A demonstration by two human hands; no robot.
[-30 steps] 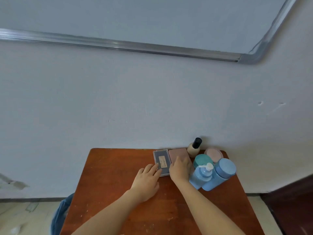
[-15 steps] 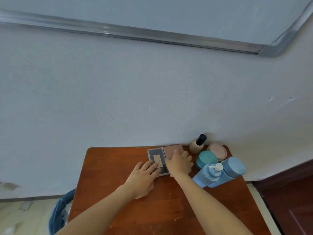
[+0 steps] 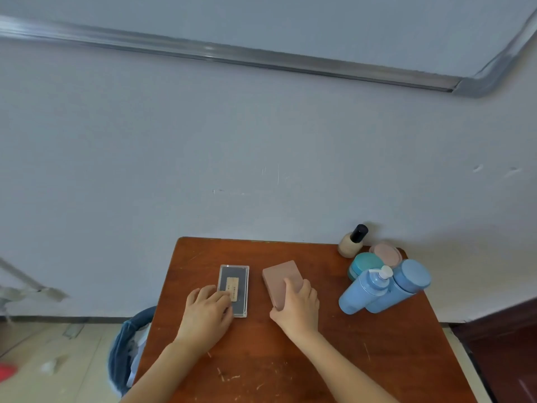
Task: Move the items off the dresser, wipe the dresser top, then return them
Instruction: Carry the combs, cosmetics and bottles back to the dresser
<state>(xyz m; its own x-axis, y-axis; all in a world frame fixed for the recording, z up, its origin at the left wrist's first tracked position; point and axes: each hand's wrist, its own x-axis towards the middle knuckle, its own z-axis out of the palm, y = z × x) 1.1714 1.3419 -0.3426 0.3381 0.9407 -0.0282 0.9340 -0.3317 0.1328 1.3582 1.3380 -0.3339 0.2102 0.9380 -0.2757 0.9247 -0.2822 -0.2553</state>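
A reddish wooden dresser top (image 3: pixel 305 359) stands against a pale wall. My left hand (image 3: pixel 207 312) grips the near end of a clear-edged dark case (image 3: pixel 236 282) that lies flat on the wood. My right hand (image 3: pixel 297 308) holds the near end of a pink box (image 3: pixel 280 276), also flat on the top. The case and the box lie apart with a gap of bare wood between them. At the back right corner stand a beige bottle with a black cap (image 3: pixel 352 242), a teal jar (image 3: pixel 364 264), a pink compact (image 3: pixel 386 253), a blue pump bottle (image 3: pixel 364 290) and a blue bottle (image 3: pixel 402 285).
A blue waste bin (image 3: pixel 128 344) stands on the floor at the dresser's left side. A dark wooden door or cabinet (image 3: pixel 505 344) is on the right. A whiteboard frame (image 3: pixel 261 58) runs along the wall above.
The case and the pink box, side by side at the back edge before, have been slid toward me and apart, the case to the left. My head has turned left and down a little.
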